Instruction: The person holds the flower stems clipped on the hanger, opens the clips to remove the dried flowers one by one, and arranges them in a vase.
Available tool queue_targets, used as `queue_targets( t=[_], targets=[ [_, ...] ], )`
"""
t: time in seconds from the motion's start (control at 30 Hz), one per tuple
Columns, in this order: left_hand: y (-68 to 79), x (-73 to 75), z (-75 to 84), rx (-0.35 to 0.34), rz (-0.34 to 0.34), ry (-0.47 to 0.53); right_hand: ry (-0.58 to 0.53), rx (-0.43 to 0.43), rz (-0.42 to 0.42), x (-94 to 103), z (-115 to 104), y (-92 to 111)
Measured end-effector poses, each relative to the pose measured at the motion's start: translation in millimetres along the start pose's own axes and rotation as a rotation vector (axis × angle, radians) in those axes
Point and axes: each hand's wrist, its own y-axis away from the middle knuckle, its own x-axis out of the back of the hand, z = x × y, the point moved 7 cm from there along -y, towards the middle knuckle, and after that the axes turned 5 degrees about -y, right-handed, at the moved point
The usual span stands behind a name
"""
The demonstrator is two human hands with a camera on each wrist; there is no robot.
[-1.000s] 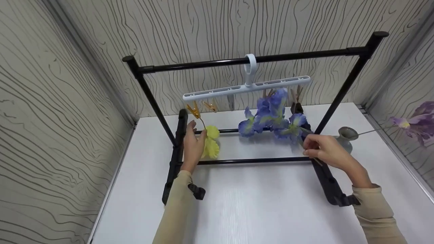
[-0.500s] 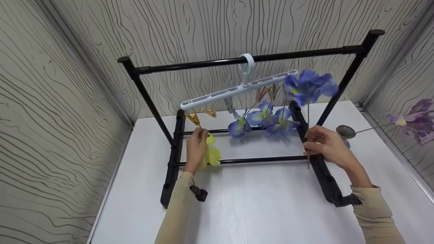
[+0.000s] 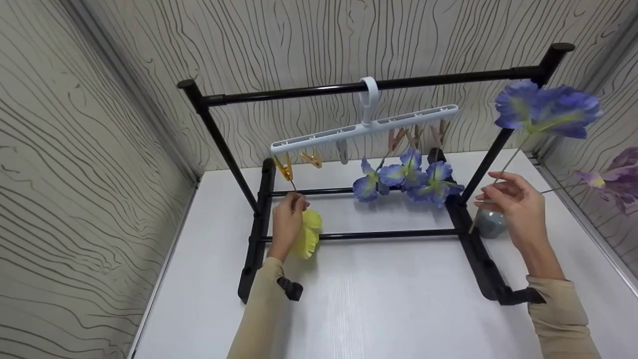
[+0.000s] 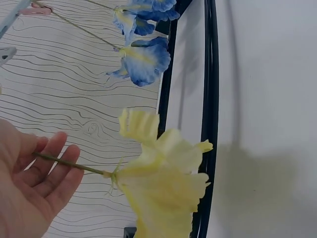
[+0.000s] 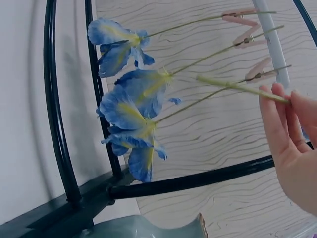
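Note:
In the head view my left hand (image 3: 287, 222) pinches the stem of a yellow artificial flower (image 3: 310, 233), just under an orange clip (image 3: 284, 168). The flower hangs head down; the left wrist view shows its stem (image 4: 84, 167) crossing my fingers. My right hand (image 3: 521, 214) pinches the stem of a blue artificial iris (image 3: 553, 112), held head up at the right end of the rack. That stem's cut lower end (image 5: 208, 80) sticks out past my fingertips. Three other blue irises (image 5: 143, 91) hang head down from pinkish and brownish clips (image 5: 245, 39) on the white hanger (image 3: 366, 128).
A black rack (image 3: 309, 91) carries the hanger on its top bar. Partly behind my right hand stands a grey-green vase (image 3: 491, 223). A purple flower (image 3: 615, 179) on a thin stem leans out to the right. A second orange clip (image 3: 312, 159) and a grey clip (image 3: 342, 152) hang without flowers.
My right hand has moved right, and its blue iris has swung from beside the hanging ones to upright at the rack's right post. My left fingers have closed on the yellow flower's stem.

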Motion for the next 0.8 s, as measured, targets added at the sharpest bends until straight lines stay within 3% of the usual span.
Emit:
queue_targets(
  t=[0.2, 0.4, 0.57, 0.8],
  targets=[
    [1.7, -0.7, -1.9, 0.022, -0.027, 0.017, -0.001, 0.0, 0.111, 26.2, -6.1, 0.5],
    [3.3, -1.3, -4.0, 0.034, -0.036, 0.03, -0.141, 0.051, 0.28, 45.2, -15.3, 2.2],
    [3.9, -0.6, -4.5, 0.018, -0.022, 0.034, -0.236, 0.137, 0.416, 57.3, -23.8, 4.9],
    [6.7, 1.4, -6.6, 0.028, -0.009, 0.054, -0.28, 0.328, 0.543, 73.9, -38.0, 7.6]
  ],
)
